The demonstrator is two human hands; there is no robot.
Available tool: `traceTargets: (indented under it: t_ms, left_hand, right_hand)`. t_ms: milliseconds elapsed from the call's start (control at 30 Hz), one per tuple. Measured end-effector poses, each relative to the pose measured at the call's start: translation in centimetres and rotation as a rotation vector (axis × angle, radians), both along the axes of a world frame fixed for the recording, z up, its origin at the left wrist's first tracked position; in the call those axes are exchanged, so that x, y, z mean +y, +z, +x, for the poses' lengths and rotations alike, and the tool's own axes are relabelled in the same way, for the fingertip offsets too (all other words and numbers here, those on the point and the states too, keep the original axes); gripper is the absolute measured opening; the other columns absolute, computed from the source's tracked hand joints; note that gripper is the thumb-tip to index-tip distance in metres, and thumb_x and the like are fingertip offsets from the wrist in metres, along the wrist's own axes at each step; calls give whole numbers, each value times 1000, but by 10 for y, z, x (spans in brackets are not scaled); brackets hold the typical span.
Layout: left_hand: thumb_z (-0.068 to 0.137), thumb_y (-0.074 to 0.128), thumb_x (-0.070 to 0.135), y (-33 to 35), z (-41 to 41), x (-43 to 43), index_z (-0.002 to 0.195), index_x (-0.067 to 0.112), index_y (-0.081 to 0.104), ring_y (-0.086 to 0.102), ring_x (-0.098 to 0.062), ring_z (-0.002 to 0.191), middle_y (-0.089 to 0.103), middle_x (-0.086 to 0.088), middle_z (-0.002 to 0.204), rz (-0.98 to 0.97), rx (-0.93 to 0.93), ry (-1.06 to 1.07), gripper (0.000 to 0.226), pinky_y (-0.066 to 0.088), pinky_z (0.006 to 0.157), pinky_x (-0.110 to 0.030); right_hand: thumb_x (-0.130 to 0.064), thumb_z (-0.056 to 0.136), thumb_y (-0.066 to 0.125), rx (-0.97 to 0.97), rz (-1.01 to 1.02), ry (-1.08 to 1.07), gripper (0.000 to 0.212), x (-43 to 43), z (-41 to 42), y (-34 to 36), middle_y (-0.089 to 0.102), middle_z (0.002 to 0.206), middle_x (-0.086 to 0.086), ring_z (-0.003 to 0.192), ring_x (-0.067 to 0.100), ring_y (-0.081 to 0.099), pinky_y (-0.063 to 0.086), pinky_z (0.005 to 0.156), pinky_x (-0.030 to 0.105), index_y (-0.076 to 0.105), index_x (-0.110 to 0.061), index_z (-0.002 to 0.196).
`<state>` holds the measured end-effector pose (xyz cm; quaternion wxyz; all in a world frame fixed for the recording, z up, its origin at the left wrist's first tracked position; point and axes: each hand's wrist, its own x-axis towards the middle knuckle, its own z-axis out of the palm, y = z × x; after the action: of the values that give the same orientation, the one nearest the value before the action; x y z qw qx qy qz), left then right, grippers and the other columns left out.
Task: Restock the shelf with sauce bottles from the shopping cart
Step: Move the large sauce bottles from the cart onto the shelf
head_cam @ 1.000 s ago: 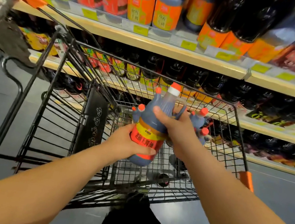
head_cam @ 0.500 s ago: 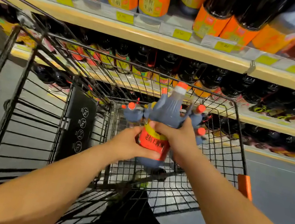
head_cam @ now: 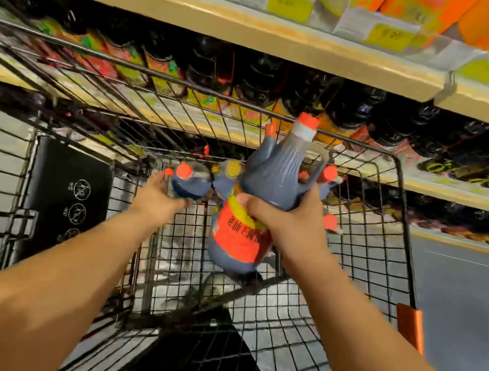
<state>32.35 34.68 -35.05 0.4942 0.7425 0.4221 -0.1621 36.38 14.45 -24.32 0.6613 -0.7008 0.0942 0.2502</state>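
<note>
Sauce bottle (head_cam: pixel 270 180) hangs near upright over the shopping cart (head_cam: pixel 361 269), right hand (head_cam: pixel 288 225) clamped round its shoulder above the red label. Left hand (head_cam: pixel 156 199) cups a second bottle (head_cam: pixel 187 180) lower in the basket; gripping or only touching, can't tell. Hands apart. Best to get a palm under the base, clear the wire rim, keep the cap up, then face the label out on the shelf (head_cam: pixel 231 26).
</note>
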Motion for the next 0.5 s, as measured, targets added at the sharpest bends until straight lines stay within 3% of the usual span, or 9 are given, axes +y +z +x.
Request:
traceTargets:
  t_ms: [67, 133, 200, 267, 300, 400, 500]
  left_hand:
    - [79, 77, 13, -19, 7, 0, 143, 7, 35, 44, -31, 131, 44, -13, 144, -32, -75, 81, 77, 39, 104, -39]
    - [75, 80, 9, -37, 9, -1, 132, 7, 46, 52, -31, 121, 55, -13, 132, -61, -129, 117, 67, 46, 99, -46]
    - [73, 77, -4, -48, 10, -3, 114, 5, 54, 61, -27, 103, 64, -13, 112, -135, -197, 149, 48, 56, 81, -36]
    - [73, 72, -14, -50, 15, -9, 97, 13, 55, 61, -20, 88, 64, -9, 97, -167, -274, 182, 40, 56, 67, -25]
    - [74, 71, -15, -53, 18, -10, 98, 14, 53, 61, -21, 88, 63, -10, 98, -201, -298, 238, 41, 57, 68, -29]
    - [72, 74, -11, -64, 24, -9, 103, 12, 50, 59, -32, 105, 60, -14, 108, -203, -294, 305, 45, 52, 91, -46]
    - [67, 82, -2, -72, 22, -4, 105, 6, 57, 64, -33, 102, 66, -12, 103, -178, -311, 290, 46, 54, 87, -41]
  right_hand:
    - [-22, 58, 89, 5, -2, 7, 89, 2, 1, -6, 66, 121, 3, 105, 19, 68, 58, 84, 40, 43, -16, 134]
    - [-12, 65, 88, 13, -11, 6, 85, 2, 2, -12, 66, 120, -1, 106, 17, 67, 58, 86, 40, 41, -16, 136]
    - [-8, 68, 85, 17, -16, 6, 80, 3, 2, -17, 66, 118, -3, 104, 15, 68, 58, 86, 38, 42, -16, 134]
    - [-6, 67, 85, 12, -19, 0, 75, 3, 2, -21, 67, 114, -5, 101, 13, 69, 59, 84, 37, 44, -17, 129]
    - [-5, 66, 86, 9, -21, -6, 74, 3, 3, -25, 67, 113, -4, 101, 14, 69, 58, 84, 39, 45, -18, 126]
    - [-10, 60, 88, 13, -1, -30, 76, 4, 3, -33, 68, 115, 1, 103, 19, 69, 57, 87, 45, 47, -18, 123]
    - [-7, 57, 85, 3, 48, -58, 70, 3, 2, -38, 70, 113, 3, 102, 22, 69, 56, 88, 48, 51, -21, 116]
